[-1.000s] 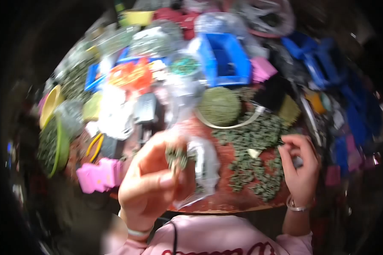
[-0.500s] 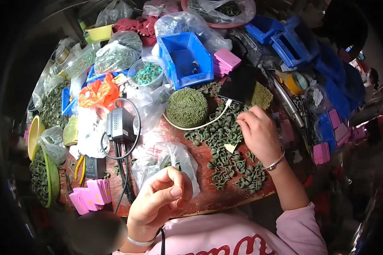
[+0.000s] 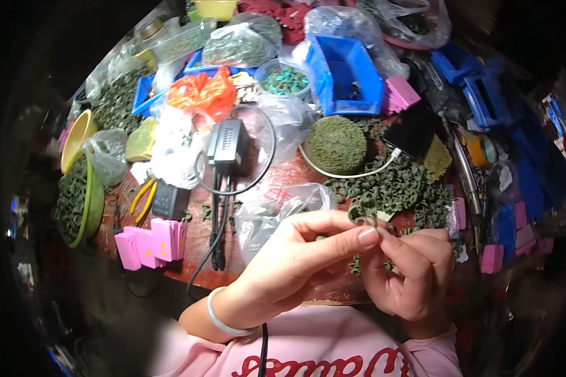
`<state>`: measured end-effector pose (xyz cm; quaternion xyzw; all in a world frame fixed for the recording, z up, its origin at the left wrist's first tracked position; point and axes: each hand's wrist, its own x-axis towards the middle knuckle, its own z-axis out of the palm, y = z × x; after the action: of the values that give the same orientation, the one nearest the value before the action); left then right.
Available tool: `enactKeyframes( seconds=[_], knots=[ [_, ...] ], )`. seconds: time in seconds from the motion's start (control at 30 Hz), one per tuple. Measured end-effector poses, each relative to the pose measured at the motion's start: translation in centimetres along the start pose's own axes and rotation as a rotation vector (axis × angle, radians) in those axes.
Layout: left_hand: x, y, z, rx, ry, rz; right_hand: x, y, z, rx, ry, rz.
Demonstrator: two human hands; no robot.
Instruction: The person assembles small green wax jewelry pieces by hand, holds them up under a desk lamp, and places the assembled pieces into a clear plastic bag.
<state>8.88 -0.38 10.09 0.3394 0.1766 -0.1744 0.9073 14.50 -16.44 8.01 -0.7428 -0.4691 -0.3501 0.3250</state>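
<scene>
My left hand (image 3: 302,254) and my right hand (image 3: 415,273) meet over the front of the table. A small dark green curled piece (image 3: 362,210), ring-like in shape, stands up from where their fingertips pinch. The left thumb and forefinger close on it, and the right thumb and forefinger press against the same spot. Fingers hide its lower part. Just behind the hands spreads a loose pile of similar green curled pieces (image 3: 415,191). A clear plastic bag (image 3: 258,220) lies partly behind my left hand.
Behind the pile sits a round green textured block (image 3: 336,146), beside a black phone (image 3: 412,131) with a white cable. A black power adapter (image 3: 231,143) stands left of centre. Pink blocks (image 3: 151,245) lie front left; a blue bin (image 3: 346,75) stands at the back.
My hands, apart before, have come together; the right came down from the pile and the left moved right. A green curled piece now shows between their fingertips. The view has shifted.
</scene>
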Motion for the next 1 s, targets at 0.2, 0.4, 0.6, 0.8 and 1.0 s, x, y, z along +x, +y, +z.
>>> enactKeyframes(
  seconds=[0.2,0.4,0.6,0.8,1.0],
  knots=[
    [-1.9,3.4,-0.9,0.209,0.163,0.581,1.9,-0.4,0.0,0.061,-0.125,0.153],
    [-4.5,6.1,-0.5,0.501,0.358,1.061,-0.1,3.6,0.6,-0.051,-0.330,0.498],
    [-3.6,6.1,-0.6,0.628,0.362,1.176,-2.8,7.6,1.5,-0.122,-0.512,0.550],
    [-2.7,5.8,-1.1,0.655,0.362,1.180,-3.2,8.5,2.2,-0.219,-0.532,0.418],
    [-2.5,5.7,-1.8,0.694,0.367,1.188,-3.1,9.0,2.5,-0.206,-0.572,0.396]
  ],
)
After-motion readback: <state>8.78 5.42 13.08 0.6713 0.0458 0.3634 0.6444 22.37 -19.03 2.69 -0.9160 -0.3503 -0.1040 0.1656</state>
